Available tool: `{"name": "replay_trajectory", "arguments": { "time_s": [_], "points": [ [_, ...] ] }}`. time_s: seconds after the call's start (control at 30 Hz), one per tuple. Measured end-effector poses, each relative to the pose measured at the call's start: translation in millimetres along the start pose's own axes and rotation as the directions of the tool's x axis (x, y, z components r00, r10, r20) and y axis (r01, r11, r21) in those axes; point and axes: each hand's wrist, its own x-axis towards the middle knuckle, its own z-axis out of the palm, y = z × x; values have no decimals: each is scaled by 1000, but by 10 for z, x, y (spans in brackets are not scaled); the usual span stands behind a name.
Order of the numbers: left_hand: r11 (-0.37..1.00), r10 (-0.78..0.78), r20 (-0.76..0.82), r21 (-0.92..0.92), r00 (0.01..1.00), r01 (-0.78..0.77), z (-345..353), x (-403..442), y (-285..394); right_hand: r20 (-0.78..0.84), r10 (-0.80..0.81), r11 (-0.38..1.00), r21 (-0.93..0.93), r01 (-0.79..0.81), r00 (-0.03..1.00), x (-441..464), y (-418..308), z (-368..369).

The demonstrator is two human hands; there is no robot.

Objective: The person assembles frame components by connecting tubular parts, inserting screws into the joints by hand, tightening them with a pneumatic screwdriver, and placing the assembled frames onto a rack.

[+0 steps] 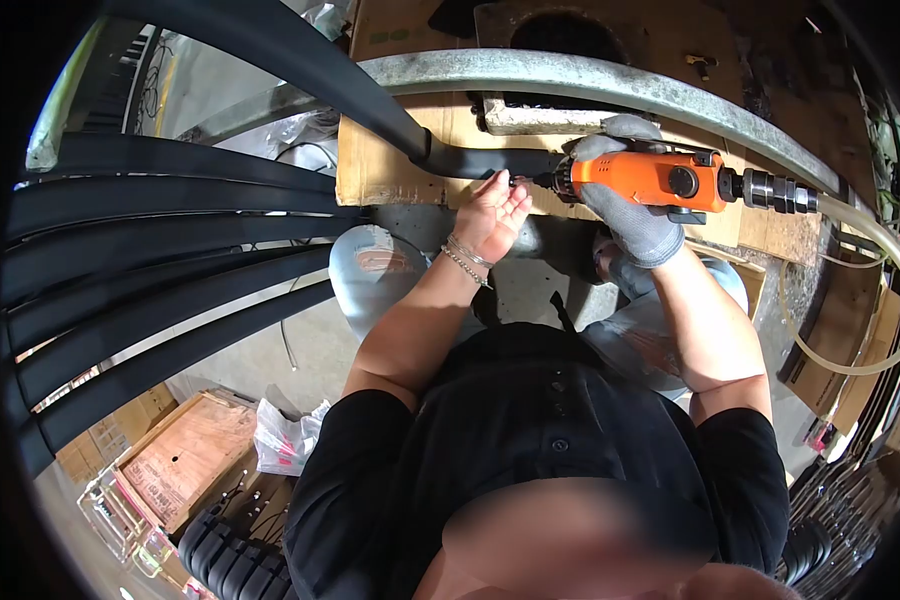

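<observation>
My right hand [632, 215], in a grey glove, wraps round an orange air drill [650, 181] held level, its chuck pointing left. A pale air hose [885, 240] joins the drill's rear through metal couplings [778, 191]. My bare left hand [495, 217], with bracelets at the wrist, has its fingers curled and pinched near the bit, just in front of the chuck. What they pinch is too small to make out. Right behind these fingertips runs a bent black padded tube [490, 162], which passes up to the upper left.
Several long black padded tubes [170, 222] lie side by side at the left. A curved grey metal bar [570, 70] crosses beyond the drill, above a wooden board [385, 165]. A plastic bag [285, 437] and a wooden box [190, 455] are at the lower left.
</observation>
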Motion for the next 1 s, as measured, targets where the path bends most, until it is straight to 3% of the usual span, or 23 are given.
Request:
{"name": "replay_trajectory", "arguments": {
  "time_s": [0.1,0.13,0.17,0.2,0.23,0.27,0.3,0.33,0.37,0.4,0.43,0.47,0.5,0.6,0.7,0.87,0.97,1.0],
  "points": [
    [999,-29,18,-17,999,29,-13,6,-12,22,33,999,36,-34,999,7,-17,-7],
    [999,-33,25,-19,999,33,-11,4,-14,53,74,986,148,-81,996,17,-21,-13],
    [999,-36,33,-22,999,37,-10,5,-17,212,206,721,627,-295,955,54,-35,-11],
    [999,-38,33,-21,999,38,-14,14,-20,397,283,26,907,-420,873,117,-88,9],
    [998,-60,50,-18,997,61,-25,31,-23,513,279,-346,842,-414,812,153,-132,8],
    [996,-83,67,-14,994,84,-39,48,-27,563,260,-511,769,-383,784,166,-176,4],
    [994,-105,84,-11,991,107,-52,61,-35,564,246,-545,753,-369,788,181,-215,4],
    [994,-107,83,-11,991,109,-64,70,-59,563,246,-489,775,-400,789,194,-223,-29],
    [992,-124,71,-9,990,125,-59,91,-89,475,246,-178,879,-443,845,188,-211,-61],
    [990,-142,57,-6,988,142,-51,111,-131,266,184,645,694,-321,946,156,-140,-106],
    [987,-160,42,-4,986,161,-45,129,-182,127,73,939,325,-111,989,141,-99,-147],
    [986,-164,40,-3,986,164,10,118,-232,8,-12,995,99,11,1000,127,-41,-172],
    [991,-129,40,-18,991,129,81,117,-289,-57,-54,998,28,56,997,119,24,-186],
    [997,-61,47,-52,997,63,220,148,-402,-130,-67,998,1,68,989,111,160,-225],
    [999,-37,-53,-3,998,36,240,269,-416,-162,-76,996,24,81,984,123,253,-252],
    [1000,-28,-79,-8,996,28,273,365,-357,-164,-69,987,-156,43,984,178,361,-251],
    [995,-43,-61,88,997,48,274,323,-345,53,-52,925,-374,69,997,285,454,-340],
    [995,-46,-61,91,997,52,251,275,-321,49,-52,925,-374,67,997,288,454,-323]
  ]
}}
